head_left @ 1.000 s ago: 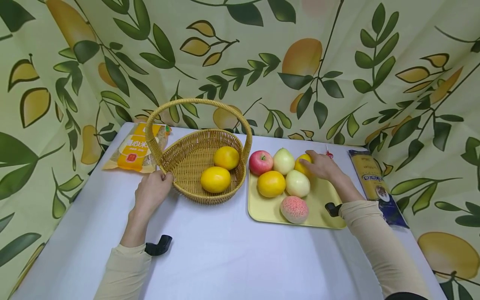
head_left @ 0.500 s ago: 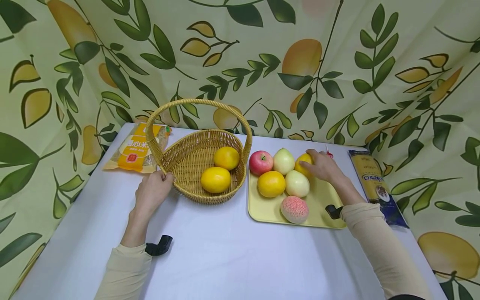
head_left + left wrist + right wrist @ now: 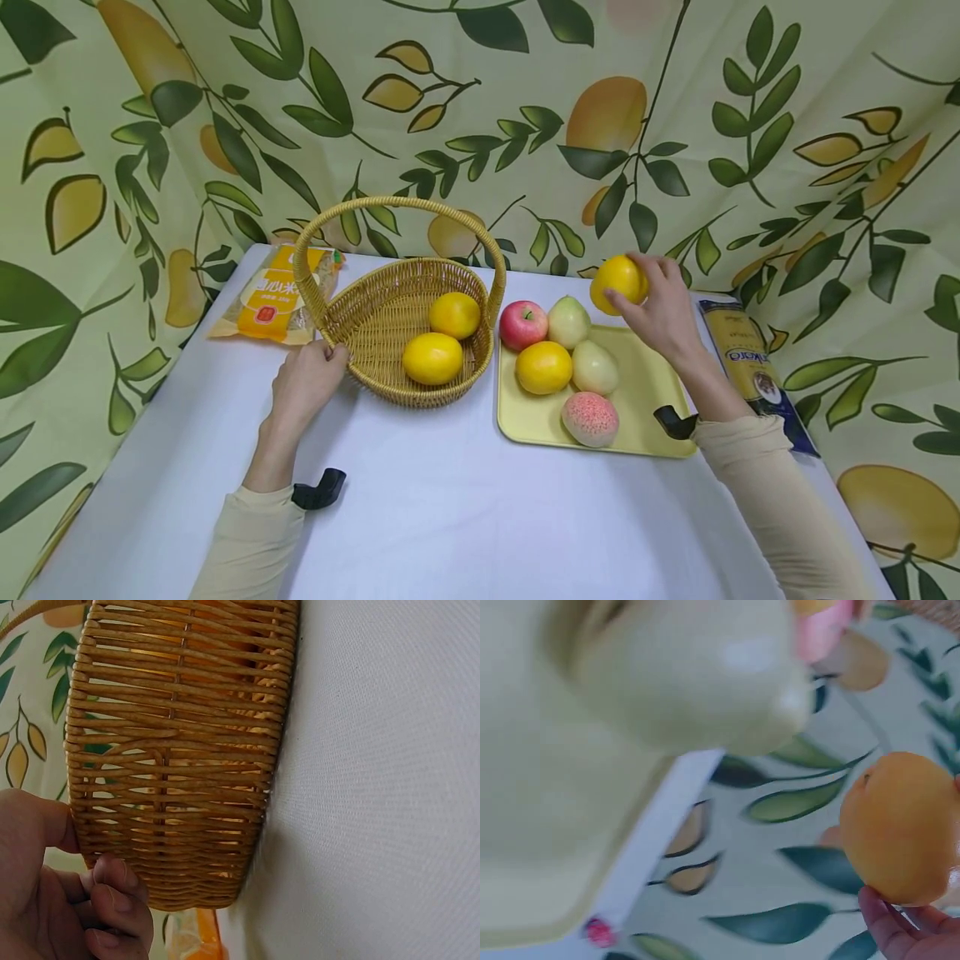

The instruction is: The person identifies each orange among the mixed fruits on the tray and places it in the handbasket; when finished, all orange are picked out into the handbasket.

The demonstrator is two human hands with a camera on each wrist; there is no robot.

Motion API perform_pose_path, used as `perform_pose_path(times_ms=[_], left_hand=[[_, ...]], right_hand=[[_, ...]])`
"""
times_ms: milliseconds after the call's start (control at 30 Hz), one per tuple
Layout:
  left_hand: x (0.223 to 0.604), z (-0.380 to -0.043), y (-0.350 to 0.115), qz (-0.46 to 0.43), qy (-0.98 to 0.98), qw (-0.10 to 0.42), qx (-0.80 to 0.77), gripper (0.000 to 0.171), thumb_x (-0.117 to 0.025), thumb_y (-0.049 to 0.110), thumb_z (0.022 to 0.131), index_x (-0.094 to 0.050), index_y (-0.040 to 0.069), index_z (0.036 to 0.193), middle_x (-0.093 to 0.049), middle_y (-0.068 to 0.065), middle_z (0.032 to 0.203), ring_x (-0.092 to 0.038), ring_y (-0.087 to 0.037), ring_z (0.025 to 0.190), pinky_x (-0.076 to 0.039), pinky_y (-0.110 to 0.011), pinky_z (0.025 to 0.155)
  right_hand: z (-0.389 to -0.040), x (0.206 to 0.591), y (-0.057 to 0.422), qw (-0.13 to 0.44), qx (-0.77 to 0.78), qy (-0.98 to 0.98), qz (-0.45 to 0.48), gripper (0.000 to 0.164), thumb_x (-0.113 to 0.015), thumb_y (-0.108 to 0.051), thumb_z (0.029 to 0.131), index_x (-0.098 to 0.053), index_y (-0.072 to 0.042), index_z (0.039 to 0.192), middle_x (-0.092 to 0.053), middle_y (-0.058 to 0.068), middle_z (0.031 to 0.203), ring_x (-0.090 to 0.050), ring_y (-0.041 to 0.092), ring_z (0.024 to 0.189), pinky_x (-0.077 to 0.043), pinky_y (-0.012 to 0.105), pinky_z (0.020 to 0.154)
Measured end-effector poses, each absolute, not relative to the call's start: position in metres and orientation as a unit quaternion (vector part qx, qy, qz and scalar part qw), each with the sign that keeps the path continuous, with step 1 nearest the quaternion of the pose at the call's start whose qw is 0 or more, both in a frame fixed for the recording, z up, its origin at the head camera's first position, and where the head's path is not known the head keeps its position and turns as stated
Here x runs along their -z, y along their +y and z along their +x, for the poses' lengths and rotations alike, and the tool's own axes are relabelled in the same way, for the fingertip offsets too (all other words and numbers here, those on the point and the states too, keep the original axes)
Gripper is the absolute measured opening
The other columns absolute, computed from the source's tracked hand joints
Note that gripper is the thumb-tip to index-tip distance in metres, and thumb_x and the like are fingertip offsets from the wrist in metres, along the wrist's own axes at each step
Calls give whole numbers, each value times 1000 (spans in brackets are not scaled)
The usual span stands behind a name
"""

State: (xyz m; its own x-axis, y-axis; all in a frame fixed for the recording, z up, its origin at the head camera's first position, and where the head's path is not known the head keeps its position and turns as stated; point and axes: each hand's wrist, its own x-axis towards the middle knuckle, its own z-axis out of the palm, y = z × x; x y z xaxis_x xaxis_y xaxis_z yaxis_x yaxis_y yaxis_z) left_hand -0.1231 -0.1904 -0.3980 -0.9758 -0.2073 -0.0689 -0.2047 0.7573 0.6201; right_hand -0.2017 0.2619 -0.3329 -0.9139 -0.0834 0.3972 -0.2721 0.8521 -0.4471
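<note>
A: Lifted since the earlier frames: the yellow fruit (image 3: 618, 282) is now off the tray (image 3: 652, 392), up in the air above its back edge. Before, it sat at the tray's rear right with the right hand (image 3: 660, 317) resting on it.

B: Grip?

A: Fingers and thumb curl round the fruit; the right wrist view shows fingertips (image 3: 889, 926) under it (image 3: 900, 825), with the backdrop behind. It's fully clear of the tray.

B: Left hand?

A: Left hand (image 3: 303, 385) hasn't shifted. It holds the basket (image 3: 390, 321) at the near left rim; the left wrist view shows the thumb on the wicker wall (image 3: 180, 750) and the other fingers (image 3: 112, 892) curled low beside it. Whether those fingers press the weave, I can't tell.

B: What's in the basket?

A: Two yellow fruits, one at the back (image 3: 454, 315) and one in front (image 3: 432, 358), unchanged.

B: And the tray?

A: Five left: red apple (image 3: 522, 324), pale pear (image 3: 568, 322) beside it, orange (image 3: 543, 367), second pale pear (image 3: 595, 367), and a pink speckled fruit (image 3: 590, 419) nearest the person. None moved.

B: Meaning?

A: My read: pick done, carry starting. The fruit matches the two already in the basket, so it likely goes left over the apple and under or past the handle (image 3: 397, 204). The steadying left hand fits that.

B: Anything else?

A: Orange packet (image 3: 273, 296) behind the basket at left, dark packet (image 3: 753, 367) right of the tray, all on a white table (image 3: 450, 517).
</note>
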Motion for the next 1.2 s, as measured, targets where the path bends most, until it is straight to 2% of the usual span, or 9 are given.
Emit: perform_pose_path(times_ms=[133,233,367,500,733,867,967,1067,1200], left_hand=[[398,-123,-190,109,-938,4,330,36,-38,28,98,-45,8,69,-41,-2,58,-41,-18,52,-32,-30,46],[398,-123,-190,108,-938,3,330,36,-38,28,97,-45,8,69,-41,-3,58,-41,-18,52,-32,-30,46],[398,-124,-189,106,-939,3,328,36,-38,28,97,-45,8,68,-42,-3,58,-41,-18,52,-32,-30,46],[397,-124,-190,105,-941,3,323,36,-38,29,97,-45,8,69,-42,-4,59,-41,-19,53,-32,-31,46],[397,-123,-190,107,-939,-5,326,36,-37,28,98,-44,8,69,-41,-3,59,-40,-18,52,-32,-30,46],[396,-122,-191,107,-939,-5,327,36,-37,28,97,-43,8,68,-41,-3,58,-40,-18,52,-32,-30,46],[396,-122,-191,108,-939,-5,327,35,-38,28,97,-43,8,68,-40,-3,58,-40,-18,52,-31,-30,46],[396,-123,-191,106,-939,-5,328,36,-38,28,97,-43,8,68,-40,-3,58,-40,-18,52,-31,-30,46],[396,-124,-191,104,-939,-4,327,36,-38,28,97,-43,9,68,-40,-3,58,-40,-18,52,-31,-30,46]], right_hand=[[-190,315,240,218,-271,-927,138,57,-71,-24,86,-50,-11,137,-48,24,129,-50,40,103,-42,51,82],[-183,304,223,241,-283,-911,181,58,-73,-20,84,-50,-10,137,-50,23,129,-50,37,105,-42,47,83],[-175,291,198,272,-297,-881,246,62,-77,-16,81,-49,-6,135,-51,20,129,-51,33,108,-46,42,84],[-167,280,166,282,-305,-853,317,67,-78,-19,78,-48,-9,137,-48,20,128,-53,30,107,-51,39,84],[-161,278,107,242,-280,-835,407,63,-75,-30,80,-51,-16,136,-44,19,126,-53,30,111,-54,37,83],[-168,291,78,221,-241,-847,420,61,-74,-36,81,-52,-17,135,-48,16,126,-56,26,105,-53,33,79],[-173,305,59,206,-206,-859,420,61,-72,-39,82,-54,-18,136,-53,14,126,-55,25,106,-50,36,84],[-177,318,43,177,-172,-874,420,59,-70,-40,84,-53,-18,137,-55,13,130,-53,26,116,-48,38,92],[-178,332,24,121,-137,-891,417,60,-69,-41,86,-51,-20,140,-53,12,134,-52,25,118,-50,35,94]])
